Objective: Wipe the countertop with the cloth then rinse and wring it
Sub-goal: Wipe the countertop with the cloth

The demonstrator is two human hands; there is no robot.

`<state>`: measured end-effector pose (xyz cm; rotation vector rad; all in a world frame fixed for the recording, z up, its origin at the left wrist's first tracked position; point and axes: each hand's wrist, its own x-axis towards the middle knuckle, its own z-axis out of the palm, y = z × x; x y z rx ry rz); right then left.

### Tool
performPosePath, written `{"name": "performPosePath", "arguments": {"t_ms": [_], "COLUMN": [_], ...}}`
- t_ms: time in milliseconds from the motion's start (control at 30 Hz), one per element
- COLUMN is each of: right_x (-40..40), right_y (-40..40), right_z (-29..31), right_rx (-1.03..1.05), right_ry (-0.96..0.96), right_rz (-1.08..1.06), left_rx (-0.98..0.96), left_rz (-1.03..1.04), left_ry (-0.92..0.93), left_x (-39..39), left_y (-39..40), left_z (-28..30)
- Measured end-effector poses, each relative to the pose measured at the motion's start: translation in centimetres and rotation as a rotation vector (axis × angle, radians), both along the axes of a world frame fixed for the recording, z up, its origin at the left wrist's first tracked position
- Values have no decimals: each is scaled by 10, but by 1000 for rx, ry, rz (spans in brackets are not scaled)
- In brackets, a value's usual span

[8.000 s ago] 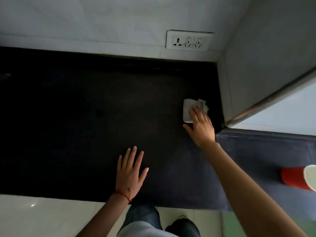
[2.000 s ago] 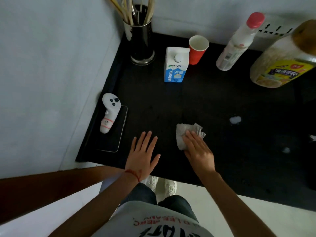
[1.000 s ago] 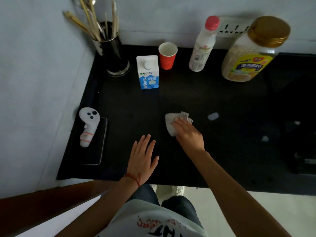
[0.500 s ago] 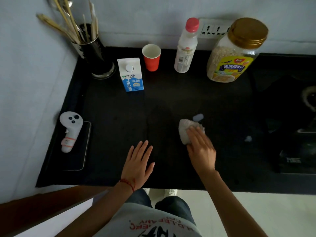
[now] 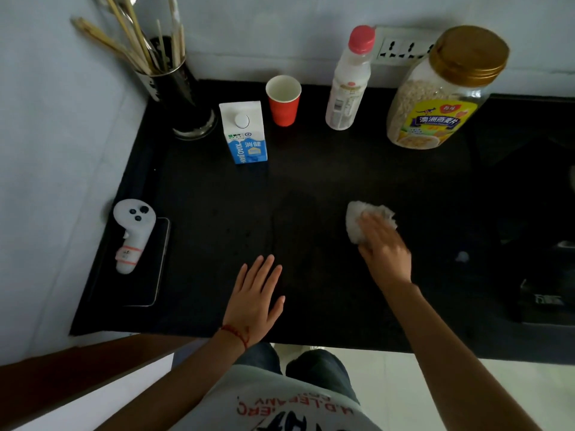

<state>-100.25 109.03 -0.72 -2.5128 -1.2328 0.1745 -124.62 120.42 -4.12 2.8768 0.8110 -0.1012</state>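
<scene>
A crumpled white cloth point(image 5: 356, 219) lies on the black countertop point(image 5: 311, 181), right of centre. My right hand point(image 5: 384, 248) presses down on the cloth's near side, fingers over it and blurred from motion. My left hand point(image 5: 255, 298) rests flat on the countertop near its front edge, fingers spread, holding nothing. A small white blob point(image 5: 462, 257) sits on the counter to the right of the cloth.
Along the back stand a utensil holder point(image 5: 180, 98), a milk carton point(image 5: 244, 132), a red paper cup point(image 5: 283, 101), a pink-capped bottle point(image 5: 350, 82) and an oat jar point(image 5: 441, 91). A white controller point(image 5: 132, 234) lies on a phone at left. A dark stove point(image 5: 547, 231) is at right.
My right hand has slid the cloth rightward across the counter, over the white blob that lay just beyond it. The left hand stays flat in place.
</scene>
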Motion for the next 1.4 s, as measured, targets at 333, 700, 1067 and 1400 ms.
{"name": "performPosePath", "arguments": {"t_ms": [333,700,1067,1400], "right_x": [1,6,24,11], "right_y": [5,21,1,-22], "right_z": [-7,-8,-12,-8], "right_rx": [27,9,11,58], "right_ry": [38,24,85,49], "right_rz": [78,33,-118,46], "left_rx": [-15,-45,-47,-16], "left_rz": [-1,-3,-6,6], "left_ry": [3,40,44,32], "left_x": [0,0,0,0], "left_y": [1,1,1,0], "left_z": [0,3,2,4]}}
